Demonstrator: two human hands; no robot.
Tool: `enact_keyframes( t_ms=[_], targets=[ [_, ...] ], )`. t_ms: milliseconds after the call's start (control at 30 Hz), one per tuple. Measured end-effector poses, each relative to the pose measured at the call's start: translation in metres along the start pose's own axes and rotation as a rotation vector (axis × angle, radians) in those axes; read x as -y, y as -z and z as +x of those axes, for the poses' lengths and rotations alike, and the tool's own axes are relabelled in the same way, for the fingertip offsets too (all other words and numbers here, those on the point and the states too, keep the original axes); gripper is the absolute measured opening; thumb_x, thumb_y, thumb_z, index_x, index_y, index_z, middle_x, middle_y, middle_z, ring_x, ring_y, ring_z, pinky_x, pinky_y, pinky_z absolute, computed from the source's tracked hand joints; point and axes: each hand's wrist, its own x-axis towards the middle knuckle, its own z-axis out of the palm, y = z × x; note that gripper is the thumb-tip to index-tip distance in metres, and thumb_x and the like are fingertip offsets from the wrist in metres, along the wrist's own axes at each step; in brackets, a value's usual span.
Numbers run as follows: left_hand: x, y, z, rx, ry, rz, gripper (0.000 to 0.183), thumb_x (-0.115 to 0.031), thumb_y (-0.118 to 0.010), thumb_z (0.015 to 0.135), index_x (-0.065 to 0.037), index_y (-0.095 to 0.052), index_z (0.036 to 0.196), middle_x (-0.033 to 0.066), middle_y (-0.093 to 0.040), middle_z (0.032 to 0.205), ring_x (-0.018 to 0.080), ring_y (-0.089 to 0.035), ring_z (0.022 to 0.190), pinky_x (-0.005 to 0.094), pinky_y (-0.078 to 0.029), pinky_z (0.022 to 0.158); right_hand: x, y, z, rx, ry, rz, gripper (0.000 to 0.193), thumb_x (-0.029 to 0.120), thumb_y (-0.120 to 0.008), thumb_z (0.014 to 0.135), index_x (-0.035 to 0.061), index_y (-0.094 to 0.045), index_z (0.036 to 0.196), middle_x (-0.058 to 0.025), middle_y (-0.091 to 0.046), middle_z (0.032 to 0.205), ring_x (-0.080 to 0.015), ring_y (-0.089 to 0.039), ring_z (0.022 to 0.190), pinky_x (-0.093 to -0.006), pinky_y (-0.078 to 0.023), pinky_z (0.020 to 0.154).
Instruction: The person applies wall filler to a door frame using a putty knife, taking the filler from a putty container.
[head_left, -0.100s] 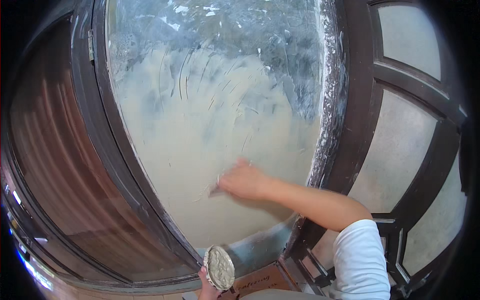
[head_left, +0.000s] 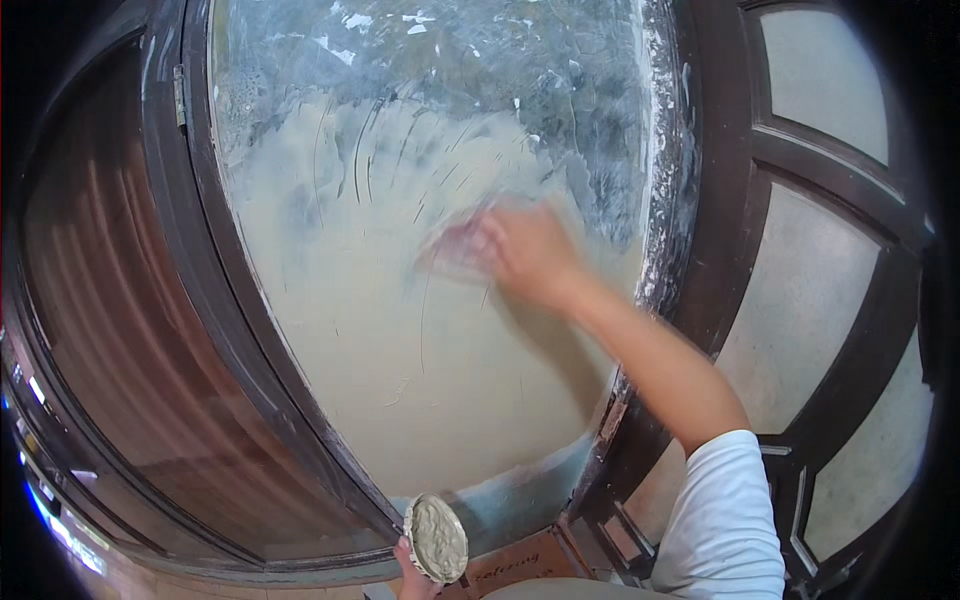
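Note:
My right hand is closed on a putty knife, pressed to the wall at mid height; both are smeared by motion. Cream-coloured putty coats the lower and middle wall, with fine curved streaks near its upper edge. At the lower edge of the view, my left hand grips a round tub from its left side. The tub is tilted so that the thick, pale putty inside shows. Most of the left hand is hidden by the tub and the frame edge.
A dark wooden frame with a brown-curtained glass pane stands on the left. To the right is a dark door with pale panels. Bare, mottled grey-blue wall shows above the putty. A brown box with writing lies below.
My right hand has swept the putty knife upward and slightly right across the wall, leaving a thin curved line in the putty. The left hand and tub have hardly moved.

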Motion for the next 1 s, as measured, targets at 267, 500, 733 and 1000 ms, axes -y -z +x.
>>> enact_keyframes(
  t_ms=[267, 500, 733, 1000],
  targets=[
    [-0.001, -0.018, -0.004, -0.166, -0.097, -0.029, 0.089, -0.076, -0.043, 0.083, -0.011, -0.041, 0.144, 0.0109, -0.049, 0.141, 0.0308, -0.050, 0.127, 0.0468, -0.043, 0.105, -0.087, 0.056, -0.055, -0.592, -0.685, 0.442, 0.050, 0.028, -0.051, 0.100, -0.0027, -0.040, 0.137, -0.0232, -0.057, 0.127, -0.0367, -0.056, 0.118, -0.0406, -0.044, 0.098],
    [0.002, -0.060, 0.017, 0.039, -0.078, -0.252, 0.095, -0.079, -0.043, 0.079, -0.012, -0.039, 0.147, 0.0135, -0.041, 0.149, 0.0390, -0.046, 0.131, 0.0556, -0.040, 0.106, 0.098, -0.080, -0.260, 0.372, -1.081, 1.539, 0.042, 0.014, -0.055, 0.096, -0.0023, -0.048, 0.134, -0.0144, -0.057, 0.125, -0.0198, -0.052, 0.118, -0.0336, -0.040, 0.102],
    [0.032, -0.088, 0.032, 0.039, -0.149, -0.184, 0.098, -0.080, -0.043, 0.077, -0.012, -0.038, 0.148, 0.0142, -0.039, 0.151, 0.0386, -0.042, 0.134, 0.0567, -0.039, 0.107, 0.101, -0.102, -0.274, 0.650, -0.746, 1.743, 0.027, 0.016, -0.055, 0.098, -0.0027, -0.054, 0.117, -0.0102, -0.061, 0.107, -0.0145, -0.054, 0.099, -0.0299, -0.044, 0.089],
    [0.075, -0.085, 0.033, 0.124, -0.090, -0.256, 0.095, -0.073, -0.053, 0.076, -0.008, -0.042, 0.144, 0.0163, -0.046, 0.145, 0.0383, -0.048, 0.129, 0.0545, -0.040, 0.107, 0.089, -0.098, -0.277, 0.296, -0.830, 1.534, 0.035, 0.020, -0.054, 0.099, -0.0051, -0.049, 0.122, -0.0157, -0.060, 0.107, -0.0204, -0.057, 0.100, -0.0323, -0.045, 0.090]
  ],
)
